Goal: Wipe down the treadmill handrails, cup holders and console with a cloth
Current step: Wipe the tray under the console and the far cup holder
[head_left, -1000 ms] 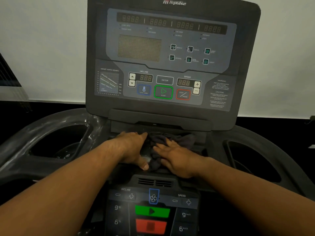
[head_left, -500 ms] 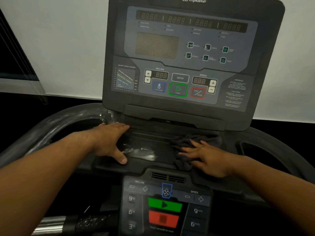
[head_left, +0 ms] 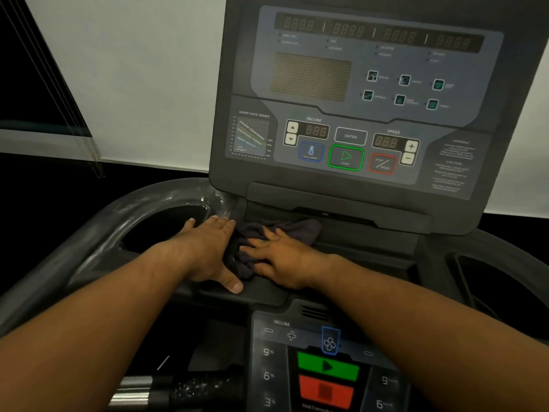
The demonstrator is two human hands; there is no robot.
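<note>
Nearest item: lower keypad, with green and red keys and a fan key above; no hand on it, judged not yet wiped. To its left, a bar with a bright metal sleeve, its dark part speckled. Next item: tray between the keypad and the upright console, the surface being wiped. Left hand: laid flat at the tray's left end, fingers straight, thumb out, grip slack and holding nothing; placed much as it was half a second ago. Right hand: fingers spread flat, pressing the cloth down, grip not curled round it. Change: half a second ago the cloth and right hand sat at the tray's right end, well apart from the left hand, with a wet patch showing between them. The dark bunched cloth now lies left of centre, touching the left hand, and covers the patch. Judged: a leftward stroke is done and the tray is near finished. Next item: left cup holder, rim glossy and streaked, just beside the left hand; a likely next surface. Right cup holder: dull, well apart from both hands. Farthest item: console, face matt, judged unwiped.
</note>
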